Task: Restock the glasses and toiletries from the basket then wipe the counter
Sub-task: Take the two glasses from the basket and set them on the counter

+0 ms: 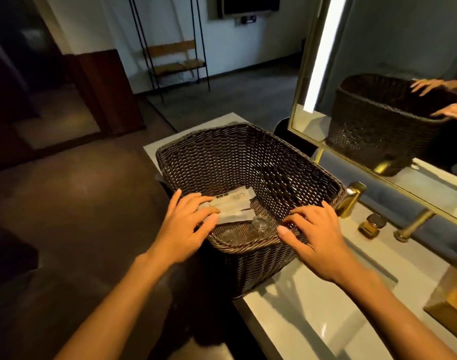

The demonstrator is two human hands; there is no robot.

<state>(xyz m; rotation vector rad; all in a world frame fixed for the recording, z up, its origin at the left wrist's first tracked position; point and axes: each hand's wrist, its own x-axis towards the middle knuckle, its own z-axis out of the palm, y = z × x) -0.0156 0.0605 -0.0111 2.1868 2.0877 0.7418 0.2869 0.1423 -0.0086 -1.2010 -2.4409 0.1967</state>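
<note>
A dark woven basket [243, 157] stands on the pale counter [295, 315], hanging a little over its left edge. Inside lie flat white toiletry packets [237, 201] and clear glasses [260, 224] near the front wall. My left hand [186, 224] reaches over the left rim, its fingers spread and resting on the packets. My right hand [318, 242] rests on the front right rim with fingers apart, thumb on the wicker edge. Neither hand has closed around anything.
A gold faucet [350, 198] and gold lever handle [414, 226] stand right of the basket by a sink basin [378, 271]. A small amber bottle [373, 226] sits between them. A gold-framed mirror [393, 74] lines the wall. A gold tray [453, 305] lies at the right edge.
</note>
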